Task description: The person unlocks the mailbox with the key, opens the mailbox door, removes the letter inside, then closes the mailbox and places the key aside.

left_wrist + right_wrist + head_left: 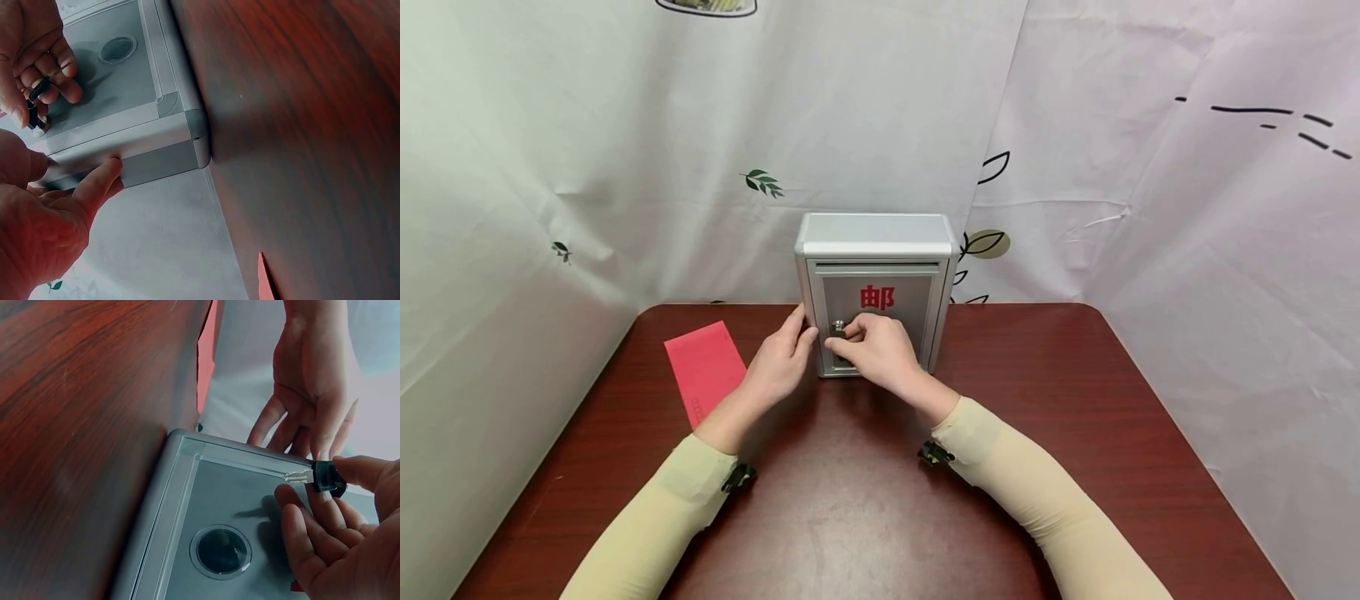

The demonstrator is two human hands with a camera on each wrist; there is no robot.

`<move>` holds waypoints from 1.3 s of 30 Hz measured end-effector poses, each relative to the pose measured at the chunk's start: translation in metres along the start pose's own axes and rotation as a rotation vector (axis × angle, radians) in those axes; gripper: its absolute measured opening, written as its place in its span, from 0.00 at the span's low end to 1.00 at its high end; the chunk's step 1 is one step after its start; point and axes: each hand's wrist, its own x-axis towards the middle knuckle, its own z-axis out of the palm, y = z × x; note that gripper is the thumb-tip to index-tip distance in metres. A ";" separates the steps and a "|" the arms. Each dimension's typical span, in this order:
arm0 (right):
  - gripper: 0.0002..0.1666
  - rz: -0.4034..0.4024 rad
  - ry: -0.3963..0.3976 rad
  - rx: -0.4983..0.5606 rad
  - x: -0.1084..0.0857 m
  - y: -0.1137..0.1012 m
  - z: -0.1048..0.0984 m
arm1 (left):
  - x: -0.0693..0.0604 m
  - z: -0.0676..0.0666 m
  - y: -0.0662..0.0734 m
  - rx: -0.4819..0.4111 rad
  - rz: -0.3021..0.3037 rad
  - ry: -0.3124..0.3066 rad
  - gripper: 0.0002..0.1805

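A silver mailbox (887, 237) with a red character on its door stands upright at the table's back. My left hand (780, 357) rests on its left side, fingers against the side wall and thumb by the front edge. With thumb and fingers, my right hand (880, 350) pinches a black-headed key (326, 477) in front of the door. Its metal blade points toward the mailbox's bottom in the right wrist view. Beside it, a second black piece (32, 115) meets the round metal lock (838, 326); fingers partly hide this spot.
A red envelope (703, 367) lies on the brown wooden table (850, 500), left of the mailbox and partly behind my left forearm. A round window (220, 551) sits low in the door. White printed cloth (887, 108) hangs behind and at both sides.
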 end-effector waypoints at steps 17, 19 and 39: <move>0.14 -0.014 0.013 -0.015 -0.004 0.002 0.001 | -0.003 0.001 0.002 -0.011 -0.006 0.014 0.34; 0.15 -0.011 0.013 -0.016 -0.005 0.002 0.001 | -0.003 0.002 0.002 -0.007 -0.003 0.017 0.34; 0.15 0.026 -0.105 0.143 -0.023 -0.004 -0.004 | -0.001 0.000 0.004 -0.014 -0.005 0.018 0.34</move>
